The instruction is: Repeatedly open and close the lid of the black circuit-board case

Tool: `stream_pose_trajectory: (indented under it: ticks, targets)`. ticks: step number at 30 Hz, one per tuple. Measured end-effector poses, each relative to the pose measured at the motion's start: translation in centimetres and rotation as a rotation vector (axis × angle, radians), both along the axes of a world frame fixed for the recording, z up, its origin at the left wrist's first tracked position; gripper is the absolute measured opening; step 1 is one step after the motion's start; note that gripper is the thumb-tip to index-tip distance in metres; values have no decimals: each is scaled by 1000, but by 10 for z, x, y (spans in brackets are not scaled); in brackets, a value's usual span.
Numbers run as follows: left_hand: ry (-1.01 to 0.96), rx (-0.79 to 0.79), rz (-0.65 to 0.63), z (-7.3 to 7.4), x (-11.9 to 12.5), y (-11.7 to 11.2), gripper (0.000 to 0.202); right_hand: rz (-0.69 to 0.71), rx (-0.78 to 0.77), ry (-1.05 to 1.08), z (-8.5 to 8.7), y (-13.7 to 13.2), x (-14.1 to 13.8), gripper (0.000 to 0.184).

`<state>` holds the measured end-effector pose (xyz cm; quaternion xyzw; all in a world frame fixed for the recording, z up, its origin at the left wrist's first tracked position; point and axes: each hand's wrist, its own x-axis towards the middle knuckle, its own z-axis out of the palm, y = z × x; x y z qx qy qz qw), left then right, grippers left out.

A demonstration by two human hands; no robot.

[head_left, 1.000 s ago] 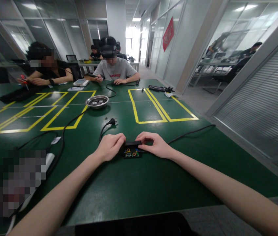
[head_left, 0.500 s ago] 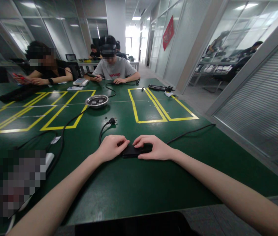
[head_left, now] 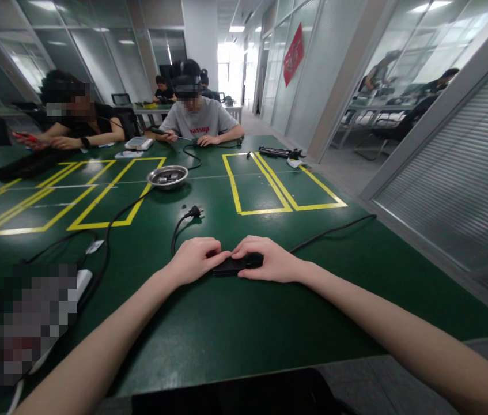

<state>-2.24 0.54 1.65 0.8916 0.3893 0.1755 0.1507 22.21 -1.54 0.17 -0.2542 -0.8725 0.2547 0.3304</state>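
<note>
Tabletop (head_left: 235, 323), glossy green and marked with rectangles of yellow tape, supports the items noted. Round silver metal bowl (head_left: 156, 183) stands well beyond the hands, toward the left. Left hand (head_left: 192, 259) has its grip closed on the left end of the flat black rectangular casing (head_left: 225, 267), fingertips partly hidden; right hand (head_left: 277, 260) grips the right end, thumb at the near edge. Casing lies on the tabletop between both hands. Black two-pin plug (head_left: 193, 212) lies just beyond the left hand.
</note>
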Motion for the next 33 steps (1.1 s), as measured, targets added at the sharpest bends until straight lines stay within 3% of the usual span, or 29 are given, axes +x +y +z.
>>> stream_pose_trajectory:
  ticks: [13, 16, 20, 24, 28, 33]
  targets:
    - [202, 52, 39, 7, 6, -9, 42, -42, 194, -247, 0, -2, -5, 28]
    - [194, 82, -69, 13, 5, -12, 35, -91, 242, -266, 0, -1, -10, 24]
    - [215, 121, -139, 15, 4, -15, 49, -158, 230, -230, -1, 0, -14, 24]
    - [231, 108, -123, 10, 4, -14, 27, -119, 236, -205, 2, -1, -13, 29]
    - [209, 75, -141, 9, 3, -11, 29, -42, 319, -276, 7, 1, -7, 42]
    - [153, 30, -146, 11, 2, -11, 32, -68, 427, -344, 9, 3, -4, 30]
